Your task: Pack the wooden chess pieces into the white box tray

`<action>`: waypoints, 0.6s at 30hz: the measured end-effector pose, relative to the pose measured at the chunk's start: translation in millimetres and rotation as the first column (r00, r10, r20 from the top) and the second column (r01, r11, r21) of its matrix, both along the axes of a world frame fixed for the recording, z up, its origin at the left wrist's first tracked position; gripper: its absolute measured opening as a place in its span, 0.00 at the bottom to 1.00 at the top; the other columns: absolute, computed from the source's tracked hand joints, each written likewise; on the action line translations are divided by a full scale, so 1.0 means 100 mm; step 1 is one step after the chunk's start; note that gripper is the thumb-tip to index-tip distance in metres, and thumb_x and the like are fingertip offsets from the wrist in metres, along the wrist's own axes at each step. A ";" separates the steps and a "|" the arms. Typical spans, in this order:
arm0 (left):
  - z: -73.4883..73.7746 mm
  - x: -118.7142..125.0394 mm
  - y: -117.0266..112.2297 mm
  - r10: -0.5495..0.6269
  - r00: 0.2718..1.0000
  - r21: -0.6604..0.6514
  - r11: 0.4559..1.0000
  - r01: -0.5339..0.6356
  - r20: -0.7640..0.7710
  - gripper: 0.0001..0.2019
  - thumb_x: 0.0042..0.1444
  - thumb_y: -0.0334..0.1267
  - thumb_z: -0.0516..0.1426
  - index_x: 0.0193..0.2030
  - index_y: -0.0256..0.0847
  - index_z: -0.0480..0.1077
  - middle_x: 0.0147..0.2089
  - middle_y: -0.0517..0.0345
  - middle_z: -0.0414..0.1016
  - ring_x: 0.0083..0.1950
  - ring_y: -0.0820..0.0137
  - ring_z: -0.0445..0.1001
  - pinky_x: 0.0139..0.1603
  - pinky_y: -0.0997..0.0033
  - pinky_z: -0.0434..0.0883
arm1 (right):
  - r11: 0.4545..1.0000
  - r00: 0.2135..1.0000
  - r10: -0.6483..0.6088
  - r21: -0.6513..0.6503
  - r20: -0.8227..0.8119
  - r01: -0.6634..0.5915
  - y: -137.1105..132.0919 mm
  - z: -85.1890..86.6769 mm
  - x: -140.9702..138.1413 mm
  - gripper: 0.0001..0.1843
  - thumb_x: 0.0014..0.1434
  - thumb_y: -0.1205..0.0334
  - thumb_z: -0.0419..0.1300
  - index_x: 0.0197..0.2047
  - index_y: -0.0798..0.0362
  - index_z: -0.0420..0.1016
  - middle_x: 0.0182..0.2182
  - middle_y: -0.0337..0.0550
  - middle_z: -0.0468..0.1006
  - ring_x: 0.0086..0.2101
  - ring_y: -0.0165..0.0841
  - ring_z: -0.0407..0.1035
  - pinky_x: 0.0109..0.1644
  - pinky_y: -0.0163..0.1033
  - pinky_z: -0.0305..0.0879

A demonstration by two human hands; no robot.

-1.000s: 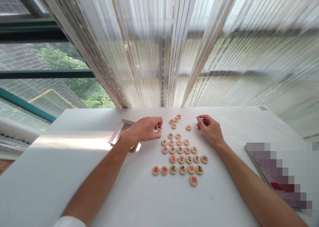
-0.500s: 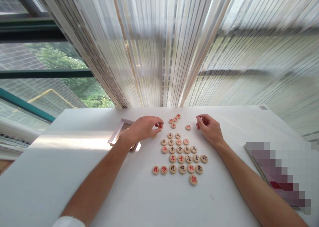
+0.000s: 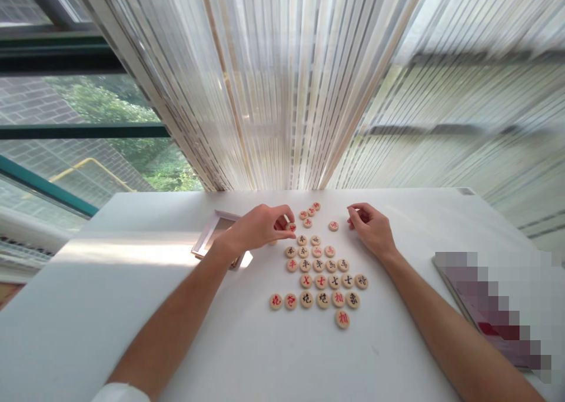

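Between the thumb and fingers of my left hand (image 3: 265,225) is a round wooden Chinese chess piece with a red character (image 3: 290,227), just beyond the rows of pieces. My right hand (image 3: 371,228) hovers at the right with its fingers curled in and no piece visible in them. Nearest to it lies a single red-marked piece (image 3: 333,226). A small cluster of red pieces (image 3: 308,222) sits at the back. Toward me, red and black pieces form uneven rows, among them black pieces (image 3: 305,265) and a lone red piece (image 3: 342,318) at the front.
An open, shallow box (image 3: 212,231) stands behind my left wrist, partly covered by it. One piece (image 3: 273,242) lies half hidden under my left hand. A blurred-out book or booklet (image 3: 485,319) rests at the right of the white table (image 3: 247,355). Striped curtains (image 3: 273,96) hang behind.
My left hand has moved slightly right and toward me with the red piece, nearer the rows. My right hand and the pieces on the table have stayed in place.
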State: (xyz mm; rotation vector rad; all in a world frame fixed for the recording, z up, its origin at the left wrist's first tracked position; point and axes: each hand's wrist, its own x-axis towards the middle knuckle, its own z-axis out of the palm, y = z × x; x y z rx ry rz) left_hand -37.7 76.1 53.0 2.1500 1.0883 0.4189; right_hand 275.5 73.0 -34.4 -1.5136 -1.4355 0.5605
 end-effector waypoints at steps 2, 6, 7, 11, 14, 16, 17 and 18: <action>0.00 0.01 -0.01 -0.011 1.000 0.018 1.000 0.011 0.030 0.16 0.56 0.50 0.67 0.42 0.41 0.72 0.35 0.58 0.83 0.37 0.67 0.81 0.40 0.68 0.77 | 1.000 1.000 0.004 0.003 -0.004 -0.004 0.00 0.00 0.00 0.22 0.62 0.41 0.61 0.42 0.52 0.78 0.24 0.40 0.80 0.25 0.35 0.77 0.36 0.39 0.72; 0.05 0.05 -0.06 -0.055 0.994 0.051 0.997 0.051 0.091 0.14 0.57 0.44 0.67 0.42 0.40 0.71 0.34 0.59 0.82 0.36 0.69 0.81 0.39 0.70 0.77 | 1.000 1.000 0.007 0.012 -0.010 -0.007 0.00 0.01 0.00 0.20 0.62 0.43 0.62 0.42 0.53 0.78 0.24 0.39 0.79 0.25 0.34 0.76 0.37 0.38 0.71; 0.07 0.06 -0.09 -0.070 0.992 0.059 0.996 0.064 0.107 0.13 0.57 0.42 0.67 0.42 0.40 0.71 0.34 0.59 0.82 0.36 0.69 0.80 0.39 0.70 0.77 | 1.000 1.000 0.005 0.014 -0.011 -0.005 0.00 0.01 0.00 0.19 0.62 0.44 0.62 0.42 0.53 0.78 0.24 0.39 0.79 0.25 0.34 0.76 0.37 0.38 0.71; 0.14 0.12 -0.22 -0.095 0.969 0.074 0.994 0.080 0.227 0.09 0.58 0.37 0.66 0.43 0.41 0.72 0.37 0.60 0.82 0.37 0.72 0.80 0.40 0.73 0.77 | 1.000 1.000 -0.001 0.029 -0.024 0.002 -0.01 0.01 -0.01 0.18 0.62 0.45 0.62 0.41 0.53 0.78 0.24 0.39 0.79 0.25 0.34 0.76 0.35 0.38 0.72; 0.11 0.14 -0.35 -0.059 0.928 -0.004 0.998 0.065 0.369 0.09 0.58 0.37 0.66 0.44 0.40 0.73 0.40 0.58 0.82 0.41 0.70 0.82 0.44 0.72 0.77 | 0.998 0.999 -0.017 0.062 -0.047 0.020 -0.02 0.02 -0.02 0.18 0.62 0.46 0.62 0.42 0.53 0.78 0.24 0.40 0.79 0.24 0.34 0.76 0.34 0.38 0.73; 0.05 0.13 -0.47 -0.004 0.896 -0.120 0.991 0.064 0.444 0.12 0.58 0.40 0.67 0.44 0.39 0.73 0.40 0.55 0.83 0.43 0.67 0.83 0.47 0.69 0.78 | 0.994 0.997 -0.040 0.100 -0.064 0.046 -0.03 0.04 -0.03 0.18 0.63 0.46 0.61 0.42 0.54 0.77 0.24 0.40 0.79 0.25 0.35 0.76 0.33 0.38 0.73; 0.01 0.12 -0.54 0.040 0.879 -0.180 0.982 0.052 0.474 0.13 0.57 0.42 0.67 0.44 0.38 0.73 0.40 0.53 0.83 0.44 0.65 0.83 0.48 0.67 0.78 | 0.991 0.996 -0.053 0.120 -0.070 0.062 -0.04 0.06 -0.04 0.18 0.63 0.46 0.61 0.42 0.54 0.77 0.24 0.40 0.79 0.25 0.35 0.76 0.33 0.39 0.73; -0.03 0.11 -0.62 0.095 0.855 -0.240 0.970 0.036 0.509 0.14 0.57 0.43 0.68 0.43 0.38 0.72 0.40 0.52 0.83 0.43 0.65 0.84 0.47 0.66 0.79 | 0.987 0.995 -0.066 0.141 -0.074 0.076 -0.06 0.09 -0.05 0.18 0.63 0.47 0.61 0.43 0.54 0.76 0.25 0.40 0.78 0.26 0.35 0.76 0.34 0.39 0.74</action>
